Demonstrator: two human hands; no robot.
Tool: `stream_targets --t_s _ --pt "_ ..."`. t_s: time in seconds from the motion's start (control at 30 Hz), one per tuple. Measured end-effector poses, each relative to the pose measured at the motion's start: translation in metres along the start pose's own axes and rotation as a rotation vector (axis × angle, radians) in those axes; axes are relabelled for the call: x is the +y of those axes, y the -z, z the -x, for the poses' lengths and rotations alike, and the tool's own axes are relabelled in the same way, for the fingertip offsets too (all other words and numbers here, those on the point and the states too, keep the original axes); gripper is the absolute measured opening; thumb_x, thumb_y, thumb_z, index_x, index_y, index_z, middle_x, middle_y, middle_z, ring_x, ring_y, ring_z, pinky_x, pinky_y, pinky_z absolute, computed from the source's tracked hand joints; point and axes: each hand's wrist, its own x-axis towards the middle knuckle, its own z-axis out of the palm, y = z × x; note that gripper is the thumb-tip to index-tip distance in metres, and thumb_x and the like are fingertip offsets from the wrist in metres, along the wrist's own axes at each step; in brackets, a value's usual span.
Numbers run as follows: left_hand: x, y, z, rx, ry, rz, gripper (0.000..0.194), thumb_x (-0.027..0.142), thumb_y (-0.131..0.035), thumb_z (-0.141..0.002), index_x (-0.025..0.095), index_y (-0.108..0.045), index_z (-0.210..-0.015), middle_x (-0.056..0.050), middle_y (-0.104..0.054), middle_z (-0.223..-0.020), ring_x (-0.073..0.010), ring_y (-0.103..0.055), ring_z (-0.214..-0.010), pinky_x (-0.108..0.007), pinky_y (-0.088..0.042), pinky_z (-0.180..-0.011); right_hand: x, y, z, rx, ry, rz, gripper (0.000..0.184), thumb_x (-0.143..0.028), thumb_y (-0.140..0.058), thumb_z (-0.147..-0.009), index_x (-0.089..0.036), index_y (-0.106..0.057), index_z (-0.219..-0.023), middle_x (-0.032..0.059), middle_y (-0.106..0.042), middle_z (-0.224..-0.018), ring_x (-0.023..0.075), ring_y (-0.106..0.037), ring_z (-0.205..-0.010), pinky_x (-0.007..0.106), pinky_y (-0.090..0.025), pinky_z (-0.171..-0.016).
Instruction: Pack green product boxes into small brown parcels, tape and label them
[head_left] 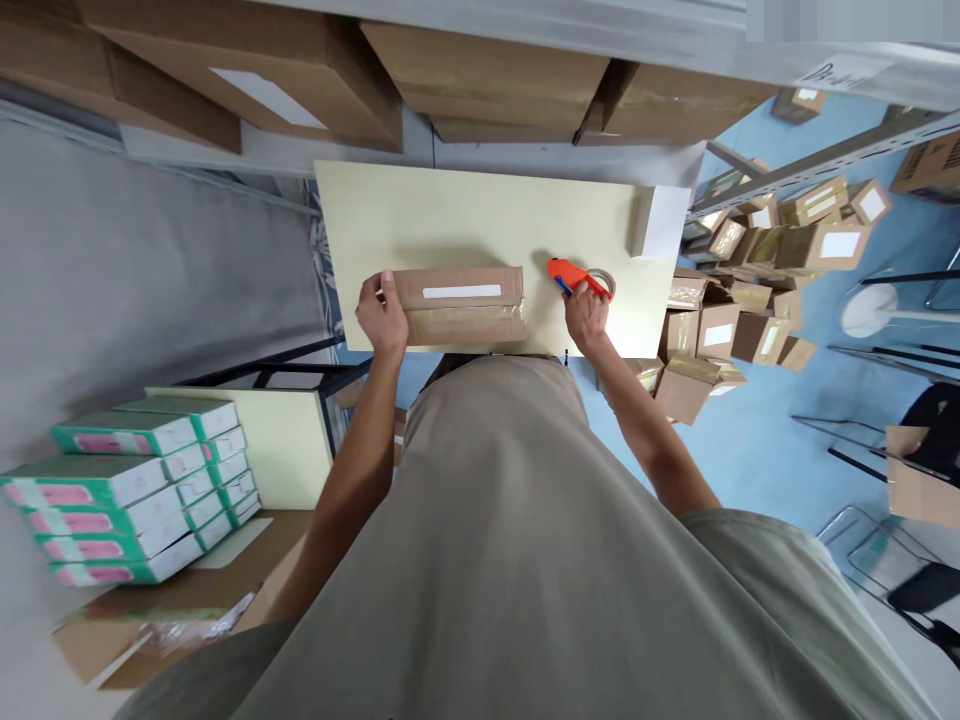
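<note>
A long cardboard box [457, 325] lies on the pale yellow table [450, 210], with a white label strip on top and clear tape along its middle. My left hand [384, 315] is closed around the box's left end, thumb toward its upper corner. To the right of the box, my right hand [587, 315] grips an orange tape gun [568, 272] with a blue part and a roll of tape at its right side. The tape gun is apart from the box, close above the tabletop or resting on it; I cannot tell which.
A white box [661, 222] stands at the table's back right corner. Large cartons [487, 75] line the shelf behind. Several taped boxes [821, 245] are piled on the blue floor at right. Green-and-white boxes [142, 490] are stacked at lower left.
</note>
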Motion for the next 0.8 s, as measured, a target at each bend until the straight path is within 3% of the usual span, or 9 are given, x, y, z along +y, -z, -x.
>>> stream_targets --t_s 0.1,0.2,0.3,0.4,0.53,0.67,0.8 --pt "0.002 0.012 0.010 -0.030 0.033 -0.061 0.067 0.078 -0.037 -0.113 0.021 -0.073 -0.105 -0.015 -0.080 -0.117 -0.0316 -0.074 -0.124 -0.039 -0.057 -0.110 0.001 -0.006 0.010 0.047 -0.135 -0.058 0.035 -0.021 -0.048 -0.116 0.001 -0.060 -0.141 0.0335 -0.075 -0.135 0.0348 -0.072 -0.131 0.048 -0.051 -0.116" --pt "0.000 0.023 0.022 -0.151 0.013 -0.086 0.063 0.075 -0.040 -0.112 0.023 -0.070 -0.093 -0.014 -0.080 -0.104 -0.0327 -0.075 -0.116 -0.041 -0.057 -0.105 -0.001 0.000 0.025 0.118 -0.177 -0.147 0.034 -0.023 -0.046 -0.116 -0.004 -0.064 -0.138 0.0316 -0.077 -0.134 0.0365 -0.075 -0.128 0.053 -0.054 -0.115" --pt "-0.003 0.028 0.031 -0.250 -0.003 -0.065 0.053 0.072 -0.052 -0.108 0.024 -0.070 -0.097 -0.012 -0.081 -0.104 -0.0323 -0.075 -0.117 -0.040 -0.056 -0.105 -0.021 0.014 0.048 0.203 -0.065 -0.351 0.045 -0.044 -0.036 -0.122 -0.012 -0.065 -0.137 0.0272 -0.079 -0.131 0.0363 -0.078 -0.121 0.049 -0.059 -0.104" --pt "-0.006 0.024 0.035 -0.298 0.039 -0.018 0.052 0.071 -0.074 -0.096 0.022 -0.073 -0.115 -0.016 -0.082 -0.123 -0.0353 -0.074 -0.126 -0.042 -0.056 -0.109 -0.060 0.023 0.066 0.087 0.118 -0.540 0.063 -0.071 -0.033 -0.118 -0.018 -0.065 -0.133 0.0220 -0.082 -0.122 0.0349 -0.080 -0.111 0.042 -0.061 -0.093" --pt "-0.012 0.009 0.032 -0.309 0.120 -0.020 0.067 0.067 -0.095 -0.076 0.019 -0.072 -0.118 -0.021 -0.080 -0.127 -0.0409 -0.074 -0.126 -0.045 -0.057 -0.106 -0.100 0.020 0.065 -0.032 0.009 -0.496 0.089 -0.092 -0.045 -0.104 -0.012 -0.059 -0.140 0.0263 -0.082 -0.115 0.0419 -0.080 -0.105 0.050 -0.062 -0.092" --pt "-0.027 0.004 0.021 -0.309 0.037 0.016 0.046 0.066 -0.077 -0.094 0.020 -0.071 -0.099 -0.016 -0.081 -0.106 -0.0351 -0.075 -0.115 -0.040 -0.056 -0.099 -0.098 0.010 0.050 -0.014 -0.031 -0.464 0.088 -0.087 -0.030 -0.111 -0.012 -0.058 -0.148 0.0268 -0.083 -0.120 0.0429 -0.080 -0.110 0.052 -0.060 -0.099" --pt "-0.044 0.021 0.007 -0.461 -0.064 0.156 0.053 0.070 -0.061 -0.103 0.020 -0.068 -0.084 -0.008 -0.074 -0.084 -0.0262 -0.072 -0.096 -0.032 -0.056 -0.088 -0.083 0.008 0.054 0.013 0.060 -0.555 0.083 -0.078 -0.019 -0.115 -0.018 -0.058 -0.157 0.0223 -0.084 -0.127 0.0423 -0.079 -0.114 0.048 -0.059 -0.097"
